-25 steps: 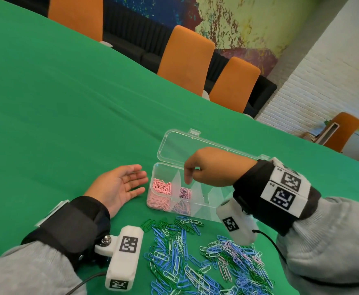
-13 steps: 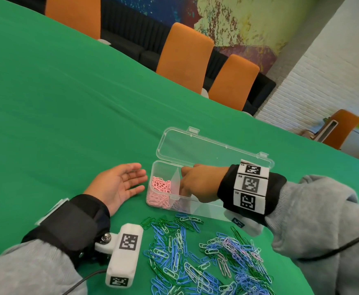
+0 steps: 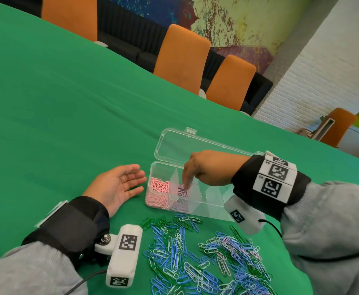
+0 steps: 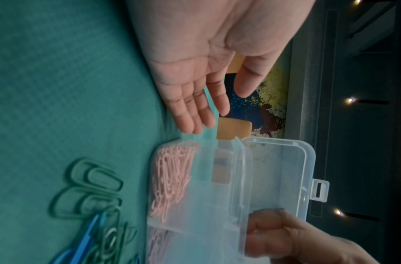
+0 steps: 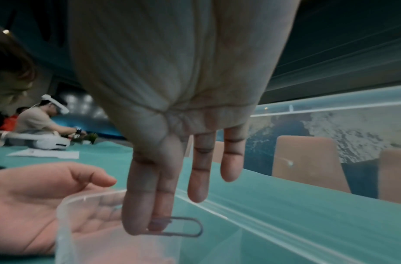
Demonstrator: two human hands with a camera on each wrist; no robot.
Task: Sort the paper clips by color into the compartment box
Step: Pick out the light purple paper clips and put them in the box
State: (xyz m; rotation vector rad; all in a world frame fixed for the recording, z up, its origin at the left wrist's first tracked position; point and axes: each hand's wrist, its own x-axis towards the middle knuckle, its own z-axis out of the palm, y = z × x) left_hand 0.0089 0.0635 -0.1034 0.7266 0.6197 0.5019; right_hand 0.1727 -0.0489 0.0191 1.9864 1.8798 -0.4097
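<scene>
The right hand [image 3: 208, 168] hangs over the open box [image 3: 195, 201] near the table's near edge, pinching one lilac clip [image 5: 183, 226] above the second compartment. The left hand [image 3: 119, 186] lies palm up beside the box, fingers loose, holding nothing. Pink and lilac compartments hold clips; a big pile [image 3: 195, 256] of blue, green, white and lilac clips is yet unsorted.

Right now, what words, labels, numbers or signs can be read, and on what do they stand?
No word or number reads clearly.
White right wristband: black-and-white square code tags only; tiny print beside them, too small to read.
White left wrist camera housing: code tags, no text.
Clear plastic compartment box: no label seen.
White paper sheet on the far table: blurred, unreadable.
</scene>
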